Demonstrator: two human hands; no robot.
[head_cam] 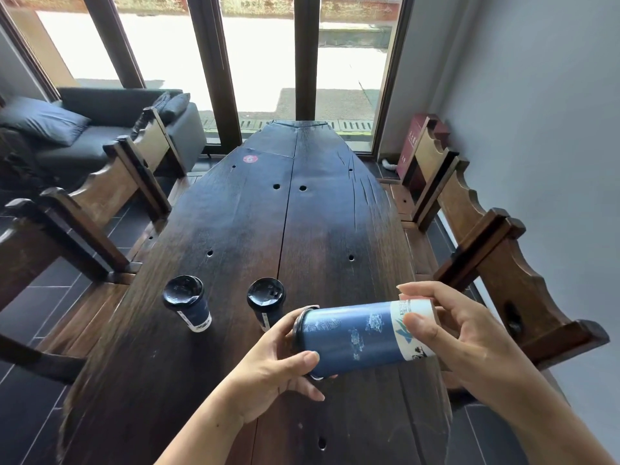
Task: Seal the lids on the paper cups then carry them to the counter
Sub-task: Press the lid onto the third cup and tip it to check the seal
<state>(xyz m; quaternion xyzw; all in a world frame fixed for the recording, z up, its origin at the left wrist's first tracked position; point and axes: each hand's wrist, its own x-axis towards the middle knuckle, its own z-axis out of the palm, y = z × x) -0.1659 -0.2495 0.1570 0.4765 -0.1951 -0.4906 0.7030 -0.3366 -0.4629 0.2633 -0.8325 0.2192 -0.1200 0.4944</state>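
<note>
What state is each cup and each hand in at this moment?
Held cup: tipped on its side above the table, lid end toward the left hand.
Left cup: upright on the table, black lid on.
Middle cup: upright on the table, black lid on.
Left hand: gripping the held cup's lid end.
Right hand: gripping the held cup's base end.

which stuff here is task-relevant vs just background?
Job:
- blue paper cup, held sideways by left hand at its lid end and right hand at its base
- two lidded cups standing on the table: left cup, right cup

Background:
- wooden table
- wooden chairs
- sofa
- red sticker
</note>
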